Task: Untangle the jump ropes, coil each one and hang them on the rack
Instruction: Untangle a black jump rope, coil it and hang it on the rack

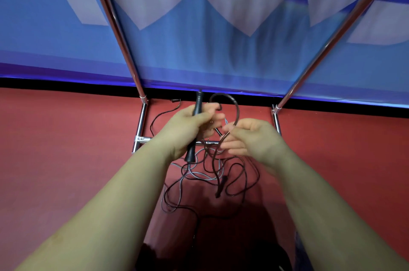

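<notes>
While both forearms reach forward over the red floor (66, 160), the left hand (188, 124) is curled round a black jump-rope handle (194, 129), which runs tilted through the fist, its upper end showing above the fingers and its lower end below the wrist. The right hand (250, 138) has its fingers bent inward and pinches a dark reddish-brown cord (236, 111) that arches upward in a loop between the two hands. Below the hands, the tangled jump ropes (210, 173) hang and spread on the floor: dark cords interlaced with a pale grey-blue cord (199, 174) (their individual paths cannot be separated). A second dark handle (221, 186) lies within the tangle. Chrome tubes of the rack (141, 120) form a base frame just beyond the hands, with two slanted uprights rising toward the upper corners. Behind the rack hangs a blue banner (199, 49) with pale angular shapes.
</notes>
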Motion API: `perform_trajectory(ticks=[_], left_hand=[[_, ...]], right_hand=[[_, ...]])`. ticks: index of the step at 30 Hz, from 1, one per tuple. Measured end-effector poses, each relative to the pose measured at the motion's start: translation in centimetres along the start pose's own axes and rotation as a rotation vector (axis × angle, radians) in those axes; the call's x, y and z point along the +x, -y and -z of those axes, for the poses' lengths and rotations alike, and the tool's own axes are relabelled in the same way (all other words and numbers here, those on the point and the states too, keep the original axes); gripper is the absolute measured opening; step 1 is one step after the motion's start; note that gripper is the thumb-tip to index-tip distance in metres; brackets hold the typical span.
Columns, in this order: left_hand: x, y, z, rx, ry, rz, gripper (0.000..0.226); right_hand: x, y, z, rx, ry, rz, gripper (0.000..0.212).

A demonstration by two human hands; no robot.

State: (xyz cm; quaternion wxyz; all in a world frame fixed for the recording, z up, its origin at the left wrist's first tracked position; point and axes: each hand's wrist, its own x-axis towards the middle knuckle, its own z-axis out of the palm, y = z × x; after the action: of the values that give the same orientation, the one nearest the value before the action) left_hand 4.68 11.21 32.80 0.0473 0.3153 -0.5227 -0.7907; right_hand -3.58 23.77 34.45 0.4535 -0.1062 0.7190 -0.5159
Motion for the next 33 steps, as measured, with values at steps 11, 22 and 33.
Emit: perform_trajectory(ticks=[11,22,33], left_hand=[[-0.7,0.7,-0.3,0.296,0.107,0.051,0.011],[-0.1,-0.3,0.2,-0.111,-0.155,-0.012,0.011],[-0.3,0.6,-0.2,0.219,0.034,0.042,0.012]], right_hand=[[0.5,0.7,1.4,0.583,-0.223,0.012,0.015],[0.3,-1.7,-0.2,-0.474,0.067,-0.013,0.022],[0.4,0.2,0.1,0.236,-0.101,0.022,0.005]])
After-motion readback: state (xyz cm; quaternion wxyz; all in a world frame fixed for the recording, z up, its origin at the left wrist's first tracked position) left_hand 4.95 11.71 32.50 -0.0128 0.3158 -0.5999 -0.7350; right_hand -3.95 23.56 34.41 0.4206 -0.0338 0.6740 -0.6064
